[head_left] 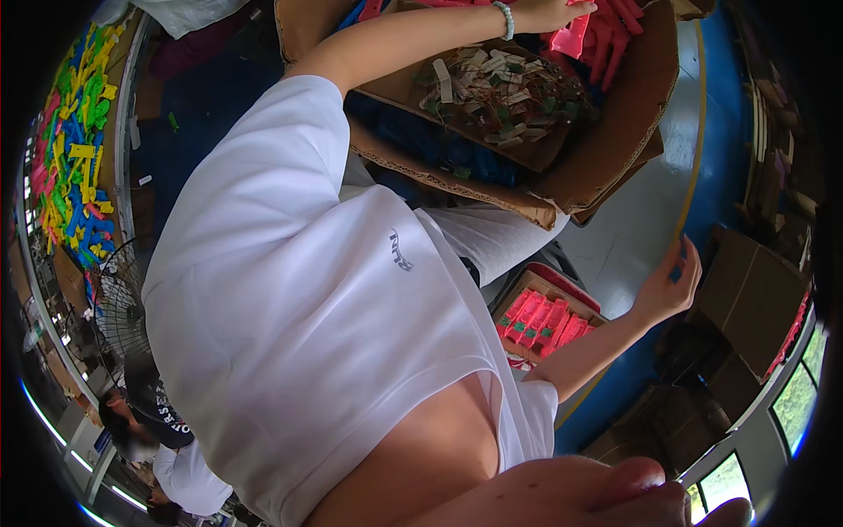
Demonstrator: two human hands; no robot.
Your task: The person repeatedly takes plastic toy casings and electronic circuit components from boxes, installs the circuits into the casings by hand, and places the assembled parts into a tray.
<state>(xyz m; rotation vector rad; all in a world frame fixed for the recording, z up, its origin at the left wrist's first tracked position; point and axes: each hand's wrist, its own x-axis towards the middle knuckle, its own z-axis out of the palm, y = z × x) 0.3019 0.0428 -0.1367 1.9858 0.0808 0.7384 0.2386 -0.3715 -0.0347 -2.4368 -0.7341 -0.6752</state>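
Note:
My left hand (546, 15), with a beaded bracelet at the wrist, reaches over a large cardboard box at the top. Its fingers are closed on a pink plastic part (572, 37), just over a pile of similar pink parts (606, 53). Beside them in the box lies a tray of small white pieces with thin wires and green bits (505, 92). My right hand (674, 283) is held out at the right, away from the box. Its fingers are loosely curved and apart, with blue floor showing through the gap and nothing visible in them.
Near my right forearm stands a small box holding a row of pink parts with green pieces (537, 321). The large box's cardboard wall (632, 149) surrounds the pile. Yellow, green, blue and pink parts (79, 149) cover a surface at far left, near a fan (121, 299). Cartons (751, 281) stand at right.

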